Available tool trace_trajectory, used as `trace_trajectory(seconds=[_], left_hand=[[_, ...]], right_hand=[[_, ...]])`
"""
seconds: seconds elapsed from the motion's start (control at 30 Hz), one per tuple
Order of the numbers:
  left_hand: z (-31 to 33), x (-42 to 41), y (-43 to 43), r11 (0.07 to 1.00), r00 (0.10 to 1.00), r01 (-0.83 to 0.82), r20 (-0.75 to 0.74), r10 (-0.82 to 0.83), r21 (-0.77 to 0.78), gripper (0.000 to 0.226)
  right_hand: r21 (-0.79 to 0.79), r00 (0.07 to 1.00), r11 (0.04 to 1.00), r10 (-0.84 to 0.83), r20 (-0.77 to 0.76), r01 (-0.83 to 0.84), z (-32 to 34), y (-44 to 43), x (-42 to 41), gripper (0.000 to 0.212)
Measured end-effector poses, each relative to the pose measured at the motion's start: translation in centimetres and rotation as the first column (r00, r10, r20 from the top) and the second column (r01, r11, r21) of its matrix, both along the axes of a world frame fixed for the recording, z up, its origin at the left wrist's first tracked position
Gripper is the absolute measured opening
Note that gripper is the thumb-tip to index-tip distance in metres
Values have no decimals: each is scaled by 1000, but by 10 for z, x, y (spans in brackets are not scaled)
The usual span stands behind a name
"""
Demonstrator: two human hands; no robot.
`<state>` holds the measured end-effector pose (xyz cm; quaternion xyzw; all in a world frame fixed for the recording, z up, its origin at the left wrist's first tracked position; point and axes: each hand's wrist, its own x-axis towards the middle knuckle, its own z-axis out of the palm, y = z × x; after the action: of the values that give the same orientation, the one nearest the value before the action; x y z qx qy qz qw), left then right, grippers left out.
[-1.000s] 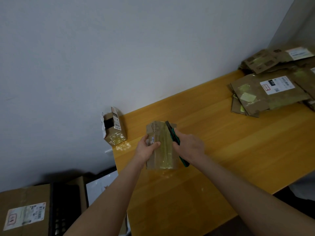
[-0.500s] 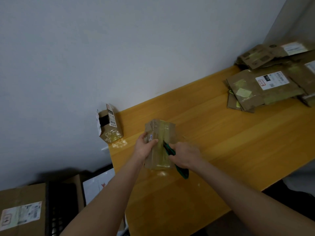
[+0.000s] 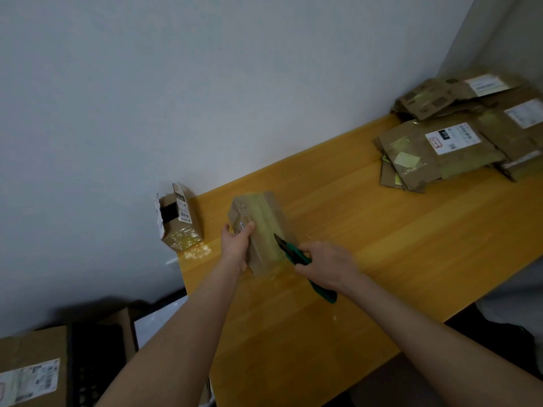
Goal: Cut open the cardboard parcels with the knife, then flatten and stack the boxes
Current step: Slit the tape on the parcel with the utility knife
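A small taped cardboard parcel (image 3: 260, 227) lies on the yellow wooden table (image 3: 382, 259) near its left end. My left hand (image 3: 236, 246) grips the parcel's left side, thumb on its top face. My right hand (image 3: 326, 265) holds a green-handled knife (image 3: 296, 257), whose dark blade tip touches the parcel's taped top near its right edge. A pile of flattened boxes (image 3: 435, 151) with white labels lies at the table's far right, against the wall.
An opened small box (image 3: 179, 221) with a label stands at the table's back left corner. Below the table's left end sit a large cardboard box (image 3: 32, 371), a dark crate (image 3: 97, 356) and a white sheet (image 3: 158, 321).
The knife has slid from the parcel's far end back along the tape toward me. My right hand drew back with it. My left hand kept its grip.
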<state>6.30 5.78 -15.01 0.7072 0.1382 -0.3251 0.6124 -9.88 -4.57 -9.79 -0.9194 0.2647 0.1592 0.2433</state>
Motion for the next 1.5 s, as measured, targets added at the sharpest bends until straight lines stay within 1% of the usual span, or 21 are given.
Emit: trace_trajectory(seconds=[0.17,0.27,0.33,0.4,0.43,0.5,0.57,0.6,0.73,0.83,0.93,0.97,1.0,1.07,1.13,1.17,1.2,1.27,1.33,1.43,1.5], left_hand=[[0,2,-7,996,996,-78,-34,77,-41,64],[-16,9,8,991,991,-133,-9,133,9,56],[-23,5,16,998,995,-67,-66,68,21,54],[-23,-3,18,994,993,52,-111,-41,98,63],[-21,-4,19,977,993,103,-75,-90,185,77],[-16,4,19,891,965,183,96,-243,415,100],[-6,18,19,787,861,233,255,-441,572,99],[-2,26,19,732,792,260,295,-535,630,98],[4,37,20,520,644,390,179,-744,760,84],[-2,22,30,432,629,421,87,-773,798,77],[-9,10,43,430,658,410,65,-750,805,95],[-7,9,44,431,648,367,105,-754,824,102],[-5,9,43,412,595,314,161,-788,855,107],[0,10,34,322,372,248,217,-903,914,116],[4,9,17,196,140,269,163,-977,943,121],[3,9,7,129,63,281,116,-991,951,122],[2,8,-3,66,18,287,64,-998,956,124],[-2,10,-21,-28,-6,296,-28,-1000,955,125],[-5,16,-32,-71,7,299,-77,-997,952,124],[-8,24,-38,-50,2,287,-53,-999,957,122],[-9,23,-37,-20,1,290,-22,-1000,957,122]], right_hand=[[-248,999,968,-42,7,42,-2,6,-2,37],[-284,982,946,-115,151,155,0,-6,2,32],[-116,955,960,-229,187,253,-5,-13,6,29],[155,934,936,-336,121,317,-16,-14,14,29],[296,922,891,-379,73,343,-23,-11,18,30],[505,886,763,-463,-10,404,-36,-1,23,29],[583,831,661,-555,-43,472,-45,6,27,26],[604,800,621,-598,-46,499,-48,8,29,25],[691,688,479,-724,-37,541,-53,11,39,24],[735,656,449,-755,8,508,-47,-1,53,29],[733,693,496,-719,46,466,-40,-17,70,35],[726,719,516,-693,43,455,-38,-20,75,34],[716,738,532,-674,36,452,-39,-22,77,34],[707,742,537,-670,26,460,-43,-25,79,35],[707,732,528,-681,20,471,-46,-27,77,36],[701,735,535,-677,22,471,-47,-27,75,36],[691,739,548,-673,29,471,-47,-27,71,36],[655,745,583,-666,46,480,-49,-30,60,35],[601,770,639,-635,61,479,-54,-36,46,32],[497,853,758,-518,66,422,-70,-45,23,18],[415,894,830,-441,79,372,-77,-48,10,18]])
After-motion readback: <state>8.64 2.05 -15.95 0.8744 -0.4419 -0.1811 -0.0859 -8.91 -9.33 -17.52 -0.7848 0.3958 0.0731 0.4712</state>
